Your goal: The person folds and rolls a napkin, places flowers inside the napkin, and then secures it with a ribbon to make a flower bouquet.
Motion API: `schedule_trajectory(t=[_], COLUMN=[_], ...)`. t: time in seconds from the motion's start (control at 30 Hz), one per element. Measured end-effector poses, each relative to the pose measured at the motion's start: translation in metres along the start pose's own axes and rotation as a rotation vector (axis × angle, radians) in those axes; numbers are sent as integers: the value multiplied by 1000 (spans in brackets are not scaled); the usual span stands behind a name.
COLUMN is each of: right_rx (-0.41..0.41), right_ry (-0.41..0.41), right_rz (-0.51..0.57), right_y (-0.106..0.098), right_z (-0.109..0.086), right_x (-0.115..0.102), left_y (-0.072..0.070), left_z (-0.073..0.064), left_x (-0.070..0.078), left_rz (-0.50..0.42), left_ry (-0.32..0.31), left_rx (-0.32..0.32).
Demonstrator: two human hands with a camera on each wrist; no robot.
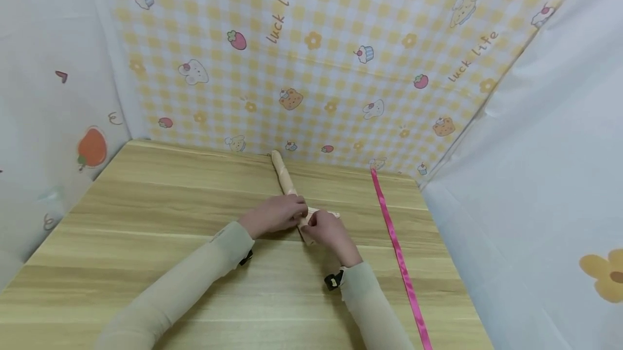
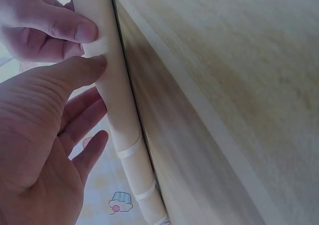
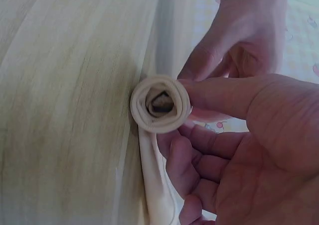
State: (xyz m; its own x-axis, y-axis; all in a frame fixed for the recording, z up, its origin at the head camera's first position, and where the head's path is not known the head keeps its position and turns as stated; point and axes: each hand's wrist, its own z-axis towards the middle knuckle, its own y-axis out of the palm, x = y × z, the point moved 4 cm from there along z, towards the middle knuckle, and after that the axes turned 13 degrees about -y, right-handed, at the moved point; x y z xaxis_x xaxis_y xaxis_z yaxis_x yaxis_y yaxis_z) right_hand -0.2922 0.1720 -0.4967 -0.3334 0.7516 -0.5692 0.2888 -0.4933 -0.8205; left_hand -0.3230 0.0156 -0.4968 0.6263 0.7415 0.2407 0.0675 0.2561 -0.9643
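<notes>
Head camera has both hands working close together, on a long, slim roll of soft cream fabric [image 1: 284,173] that runs from near the middle of the far edge of the wood-grain table [image 1: 160,204] down towards its centre. Left hand [image 1: 279,213], fingers part-spread: thumb pressed on the top of the roll, some fingers tucked behind it, one fingertip standing off on its own. Right hand [image 1: 331,230], right beside it at the near end: thumb on the rim, fingers bent in underneath, a narrow pinch on the outer layer. And look at that end from the right wrist, a hollow spiral of layers, with a loose cream tail [image 3: 155,177] trailing below! Doing this well, I'd say, calls for light, even pressure from both thumbs, so the coil stays snug without being crushed. Guiding that tail in flat would help; a lopsided pull could well push the layers out of line. Out towards the table's right edge lies a bright pink, shiny ribbon [image 1: 396,244], well apart from both hands.
</notes>
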Motion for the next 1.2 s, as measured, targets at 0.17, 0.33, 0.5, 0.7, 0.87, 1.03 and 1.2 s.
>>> schedule_trajectory(t=[0.17,0.33,0.5,0.7,0.87,1.03,1.2], right_rx=[-48,-83,-77,-13,22,54,46], right_ry=[-22,-25,9,59,89,90,76], right_rz=[119,204,161,-37,-258,-382,-301], right_y=[1,1,-3,-5,2,8,8], right_z=[-2,-3,-6,-8,-8,-6,-9], right_x=[11,20,19,3,-14,-18,-18], left_y=[3,6,7,7,9,5,5], left_z=[0,2,3,6,9,9,6], left_x=[1,2,3,3,2,4,7], left_rz=[-1,-23,-65,-75,-60,-56,1], left_ry=[3,19,30,43,59,34,22], left_rx=[-29,-68,-105,-121,-122,-114,-32])
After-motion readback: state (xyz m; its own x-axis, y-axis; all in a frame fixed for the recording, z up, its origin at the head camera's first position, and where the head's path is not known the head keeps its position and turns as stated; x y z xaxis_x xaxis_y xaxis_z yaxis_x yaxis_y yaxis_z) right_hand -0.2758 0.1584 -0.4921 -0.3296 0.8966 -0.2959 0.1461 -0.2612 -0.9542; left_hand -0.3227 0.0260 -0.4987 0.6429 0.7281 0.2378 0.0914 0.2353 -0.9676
